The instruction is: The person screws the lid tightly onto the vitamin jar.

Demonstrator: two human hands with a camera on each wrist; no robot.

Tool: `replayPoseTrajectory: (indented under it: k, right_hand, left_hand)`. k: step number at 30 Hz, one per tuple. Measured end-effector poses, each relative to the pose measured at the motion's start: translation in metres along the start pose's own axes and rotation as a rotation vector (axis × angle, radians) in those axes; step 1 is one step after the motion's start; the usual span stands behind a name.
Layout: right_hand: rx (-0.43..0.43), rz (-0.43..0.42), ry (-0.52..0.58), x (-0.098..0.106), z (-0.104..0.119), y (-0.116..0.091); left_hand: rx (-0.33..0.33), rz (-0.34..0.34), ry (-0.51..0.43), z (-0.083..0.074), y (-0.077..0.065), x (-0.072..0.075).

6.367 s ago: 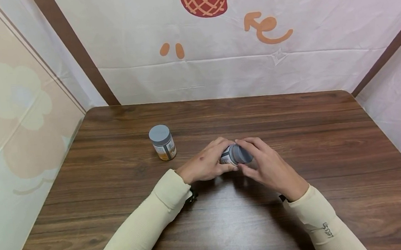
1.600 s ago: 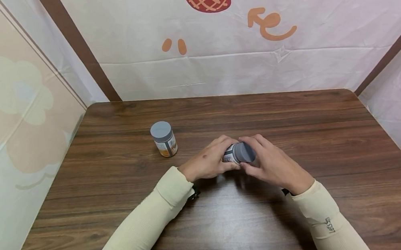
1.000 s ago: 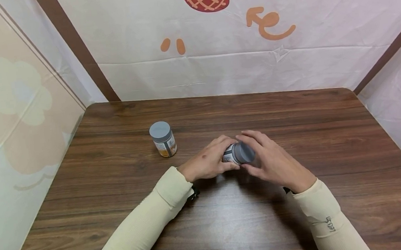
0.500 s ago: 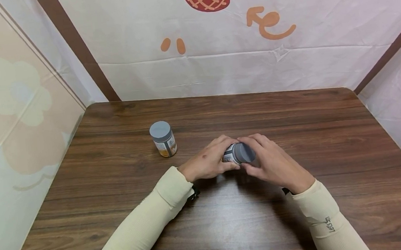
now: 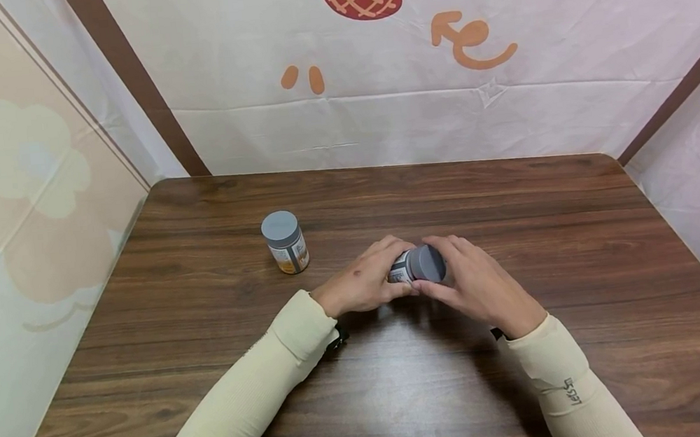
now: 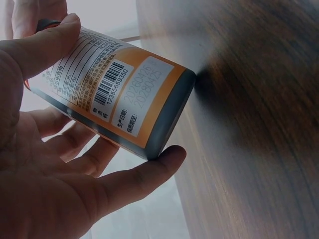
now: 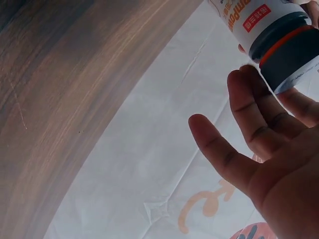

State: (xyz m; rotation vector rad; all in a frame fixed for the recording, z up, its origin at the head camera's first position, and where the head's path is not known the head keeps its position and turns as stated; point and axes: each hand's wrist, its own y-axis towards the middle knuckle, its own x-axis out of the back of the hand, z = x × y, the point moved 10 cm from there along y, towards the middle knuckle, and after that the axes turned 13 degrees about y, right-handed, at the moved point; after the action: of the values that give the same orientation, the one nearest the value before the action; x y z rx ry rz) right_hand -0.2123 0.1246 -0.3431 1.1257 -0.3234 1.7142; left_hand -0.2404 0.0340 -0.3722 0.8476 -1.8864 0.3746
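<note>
My left hand (image 5: pixel 365 278) grips a small supplement jar (image 6: pixel 107 82) round its body, tilted over the middle of the table with its grey lid (image 5: pixel 428 264) pointing right. In the left wrist view its white and orange label shows a barcode and dates; the dark base faces the table. My right hand (image 5: pixel 480 287) holds the lid from the right, thumb on the near side and fingertips on the far side. In the right wrist view an orange ring (image 7: pixel 286 45) runs round the dark lid, while several fingers (image 7: pixel 219 144) extend loosely beside it. Its thumb is mostly hidden there.
A second jar (image 5: pixel 285 242) with a grey lid stands upright on the brown wooden table (image 5: pixel 223 343), left of my hands. Behind the table hangs a pale printed curtain (image 5: pixel 240 130), with more cloth at both sides.
My right hand's fingers have loosened, shifted and closed round the lid again, its thumb now farther left. My left hand keeps the jar nearly still; the second jar stays put.
</note>
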Motion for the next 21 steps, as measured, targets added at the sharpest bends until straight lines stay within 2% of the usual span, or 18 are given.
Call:
replayPoseTrajectory:
  k: [6,10,16,21]
  right_hand:
    - [0.159,-0.024,-0.002,0.003,0.011,0.0]
    - [0.219,-0.008,0.027,0.002,0.016,0.0]
    - [0.212,0.02,0.05,-0.001,0.016,0.0]
    - [0.183,0.009,0.06,-0.001,0.014,0.0]
  left_hand:
    - [-0.005,0.002,0.013,-0.001,0.0,-0.001]
    - [-0.028,-0.007,0.007,-0.001,0.0,0.0]
    - [-0.037,-0.016,0.002,-0.002,-0.001,0.001]
    - [-0.032,-0.024,-0.004,-0.001,-0.001,0.001]
